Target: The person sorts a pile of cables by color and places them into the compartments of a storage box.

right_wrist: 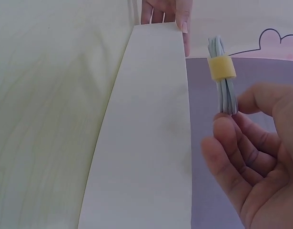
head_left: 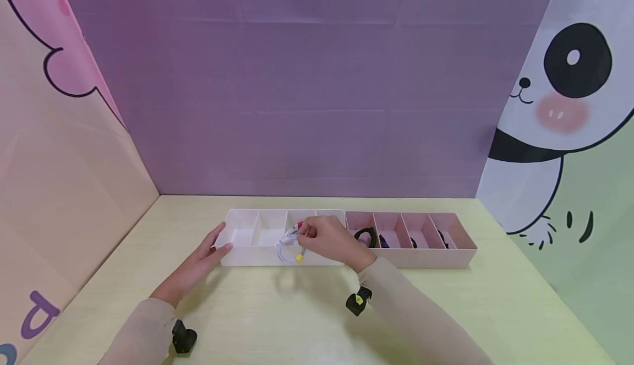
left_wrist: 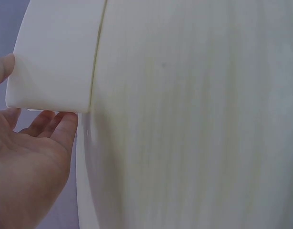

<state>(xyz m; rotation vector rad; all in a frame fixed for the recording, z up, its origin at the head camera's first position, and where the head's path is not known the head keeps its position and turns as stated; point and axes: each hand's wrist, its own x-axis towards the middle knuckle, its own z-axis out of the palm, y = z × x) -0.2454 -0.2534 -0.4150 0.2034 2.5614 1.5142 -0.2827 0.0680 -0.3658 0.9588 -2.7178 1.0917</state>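
My right hand (head_left: 329, 238) pinches a coiled white cable (head_left: 283, 250) between thumb and fingertips, above the front of the white compartment box (head_left: 247, 256). A yellow band (right_wrist: 222, 67) wraps the coil, seen in the right wrist view. Something small and red (head_left: 299, 224) shows beside these fingers; whether it belongs to the cable I cannot tell. My left hand (head_left: 200, 255) holds the white box's left end, thumb at the front corner and fingers against the end wall. In the left wrist view those fingertips (left_wrist: 65, 126) touch the box.
A pink compartment box (head_left: 421, 259) stands against the white box's right end. Inside it lie a black coiled cable (head_left: 366, 237) and several small dark items. The light wooden table (head_left: 277, 321) meets a purple backdrop (head_left: 317, 106) behind the boxes. Printed panels flank both sides.
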